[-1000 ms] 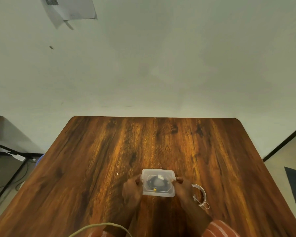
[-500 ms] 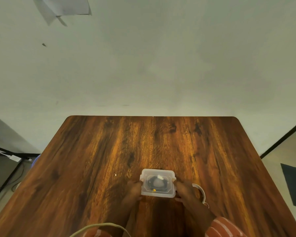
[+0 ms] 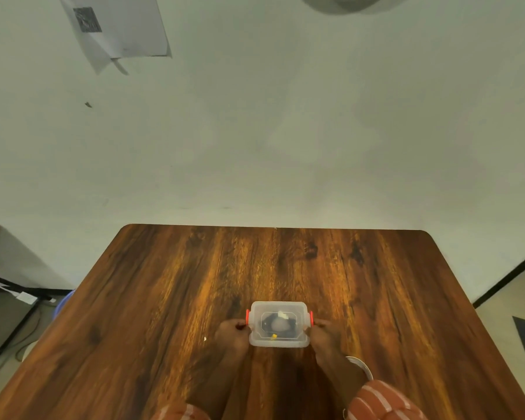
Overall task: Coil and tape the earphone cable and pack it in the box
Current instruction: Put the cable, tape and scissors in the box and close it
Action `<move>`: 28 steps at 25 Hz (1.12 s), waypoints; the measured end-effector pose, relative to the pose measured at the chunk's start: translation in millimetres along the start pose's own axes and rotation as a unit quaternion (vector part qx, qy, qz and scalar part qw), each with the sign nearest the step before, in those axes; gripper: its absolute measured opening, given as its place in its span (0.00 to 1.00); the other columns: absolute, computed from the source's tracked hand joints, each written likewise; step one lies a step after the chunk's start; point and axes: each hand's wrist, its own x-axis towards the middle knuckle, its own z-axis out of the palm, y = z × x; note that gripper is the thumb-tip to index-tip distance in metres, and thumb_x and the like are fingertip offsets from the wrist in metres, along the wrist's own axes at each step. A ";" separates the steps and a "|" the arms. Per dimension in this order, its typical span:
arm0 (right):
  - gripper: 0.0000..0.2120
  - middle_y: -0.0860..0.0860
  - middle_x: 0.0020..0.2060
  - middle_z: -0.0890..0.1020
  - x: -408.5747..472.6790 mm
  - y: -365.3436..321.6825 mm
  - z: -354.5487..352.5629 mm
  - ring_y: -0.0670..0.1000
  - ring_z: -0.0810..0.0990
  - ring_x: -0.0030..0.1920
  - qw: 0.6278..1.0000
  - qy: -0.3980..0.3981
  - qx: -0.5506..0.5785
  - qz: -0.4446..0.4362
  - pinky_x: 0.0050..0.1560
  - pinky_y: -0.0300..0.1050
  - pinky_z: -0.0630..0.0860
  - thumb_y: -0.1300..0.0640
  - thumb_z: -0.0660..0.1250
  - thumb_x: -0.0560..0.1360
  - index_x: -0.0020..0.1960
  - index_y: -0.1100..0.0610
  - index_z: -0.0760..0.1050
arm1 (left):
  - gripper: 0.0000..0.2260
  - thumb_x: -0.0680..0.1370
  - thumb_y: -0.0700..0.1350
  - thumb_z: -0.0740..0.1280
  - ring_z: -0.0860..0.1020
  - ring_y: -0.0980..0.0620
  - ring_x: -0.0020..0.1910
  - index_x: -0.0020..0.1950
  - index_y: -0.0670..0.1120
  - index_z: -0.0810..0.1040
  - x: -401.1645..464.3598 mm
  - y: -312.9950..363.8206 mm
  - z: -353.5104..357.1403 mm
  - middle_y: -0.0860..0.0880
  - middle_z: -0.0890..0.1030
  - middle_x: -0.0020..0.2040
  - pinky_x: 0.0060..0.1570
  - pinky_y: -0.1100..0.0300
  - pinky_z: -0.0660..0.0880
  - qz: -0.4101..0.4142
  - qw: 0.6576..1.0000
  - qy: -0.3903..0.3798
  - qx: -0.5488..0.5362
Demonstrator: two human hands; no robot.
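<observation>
With the box (image 3: 279,324) lidded over the cable (image 3: 278,324) (apparently coiled), left hand (image 3: 232,333) and right hand (image 3: 323,333) fingers pinch its red latches (image 3: 247,317); next, press both shut.

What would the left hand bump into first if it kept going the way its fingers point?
Probably the red latch on the left end of the clear plastic box. The left hand has its fingertips right at it, seemingly touching already.
</observation>
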 end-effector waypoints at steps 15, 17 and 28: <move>0.08 0.50 0.52 0.82 -14.7 -8.7 -24.6 0.47 0.80 0.48 0.918 -0.032 -0.308 -0.248 0.53 0.41 0.78 0.53 0.63 0.79 0.55 0.54 0.79 | 0.12 0.80 0.49 0.63 0.82 0.49 0.51 0.56 0.46 0.82 3.5 35.6 -14.5 0.48 0.83 0.54 0.53 0.55 0.80 0.181 0.915 0.019 0.359; 0.13 0.50 0.59 0.79 -18.0 -19.2 -43.9 0.49 0.78 0.56 0.886 -0.006 -0.338 -0.318 0.56 0.38 0.72 0.53 0.62 0.80 0.63 0.51 0.75 | 0.15 0.81 0.51 0.60 0.80 0.48 0.58 0.62 0.47 0.79 -5.9 48.3 -17.3 0.47 0.80 0.61 0.59 0.53 0.77 0.239 0.897 0.046 0.368; 0.35 0.53 0.75 0.64 -41.9 -35.1 -108.7 0.57 0.63 0.74 0.848 -0.026 -0.471 -0.240 0.72 0.56 0.62 0.36 0.66 0.73 0.74 0.50 0.62 | 0.27 0.80 0.53 0.62 0.64 0.42 0.76 0.76 0.46 0.63 -55.8 110.9 -10.1 0.44 0.67 0.76 0.74 0.44 0.60 0.455 0.807 0.125 0.355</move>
